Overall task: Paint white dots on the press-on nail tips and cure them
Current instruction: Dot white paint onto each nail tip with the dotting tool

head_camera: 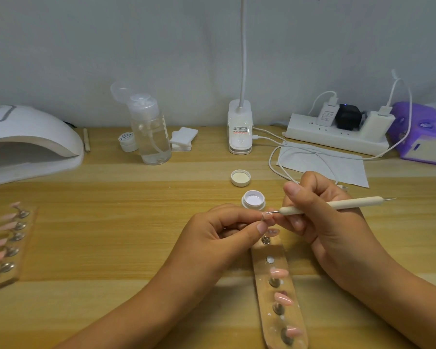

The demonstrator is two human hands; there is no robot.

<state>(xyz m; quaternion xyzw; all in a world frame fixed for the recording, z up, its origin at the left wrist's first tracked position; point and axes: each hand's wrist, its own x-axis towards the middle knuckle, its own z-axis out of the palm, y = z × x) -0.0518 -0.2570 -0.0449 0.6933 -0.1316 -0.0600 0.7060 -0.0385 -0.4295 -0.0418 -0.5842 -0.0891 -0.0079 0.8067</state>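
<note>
Evidently nail tip (265,215) was pinched in left hand (219,238) fingers (259,226), above tabletop (111,222) beside open gel pot (253,199). Right hand (325,217) gripped dotting tool (337,204), end at tip. Tip judged light, thin, glossy-slippery, with smearable wet dots; best held by edges or underside.

I count two long stud-lined nail holder strips (259,280), at left edge and lower centre; three plain pink almond nail tips (283,299) on the central one; two small round white jars (253,199); one loose white lid (240,177); one cream dotting pen (337,204).
</note>
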